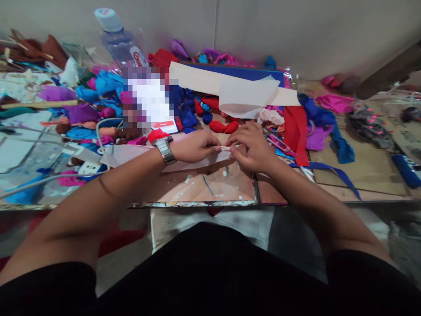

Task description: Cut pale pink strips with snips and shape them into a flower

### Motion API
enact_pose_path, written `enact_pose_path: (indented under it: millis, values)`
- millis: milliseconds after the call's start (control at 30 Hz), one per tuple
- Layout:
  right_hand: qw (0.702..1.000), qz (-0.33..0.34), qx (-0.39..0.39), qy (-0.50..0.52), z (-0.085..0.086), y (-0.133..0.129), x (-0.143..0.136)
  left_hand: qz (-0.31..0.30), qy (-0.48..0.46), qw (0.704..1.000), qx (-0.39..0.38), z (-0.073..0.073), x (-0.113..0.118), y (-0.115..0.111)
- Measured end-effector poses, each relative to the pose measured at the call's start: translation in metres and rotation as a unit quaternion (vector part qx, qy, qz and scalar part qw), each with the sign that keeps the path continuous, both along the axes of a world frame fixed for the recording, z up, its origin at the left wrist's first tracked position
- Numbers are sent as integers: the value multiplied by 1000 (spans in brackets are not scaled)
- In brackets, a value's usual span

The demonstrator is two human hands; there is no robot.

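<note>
My left hand point(195, 145), with a metal watch on its wrist, pinches one end of a thin whitish strip point(131, 154) of paper or cloth. My right hand point(251, 147) grips the same strip a little further right, its fingers curled over the twisted part between both hands. From my left hand the strip spreads out flat to the left, under my forearm. Beyond my fingers lie red crumpled pieces point(223, 127) and a pale ruffled bundle point(271, 117). Close to my right hand is a pink clip-like tool point(279, 142). My fingertips partly hide the twisted part.
A clear bottle point(120, 41) stands at the back left, beside a phone point(164, 127) with a blurred screen. Blue, purple and pink scraps point(105, 85) crowd the left. White cables point(55, 188) cross there. Cream and white sheets point(246, 94) and red strips point(295, 131) lie behind my right hand.
</note>
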State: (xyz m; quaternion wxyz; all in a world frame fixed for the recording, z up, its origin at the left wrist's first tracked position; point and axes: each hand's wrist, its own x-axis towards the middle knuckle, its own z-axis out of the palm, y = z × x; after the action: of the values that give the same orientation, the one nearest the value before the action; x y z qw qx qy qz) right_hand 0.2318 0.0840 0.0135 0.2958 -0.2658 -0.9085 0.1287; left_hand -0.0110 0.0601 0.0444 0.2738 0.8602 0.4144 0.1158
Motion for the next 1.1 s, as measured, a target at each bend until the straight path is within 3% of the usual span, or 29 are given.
enact_pose_path:
  millis: [300, 467, 1100]
  values:
    - [999, 6, 36, 1, -3, 1, -2, 8, -19, 999, -32, -5, 4, -1]
    - [999, 38, 33, -12, -7, 4, -3, 15, -25, 998, -56, -3, 3, -2]
    - [995, 50, 80, 23, -12, 3, -1, 29, -113, 982, -147, -1, 0, 2]
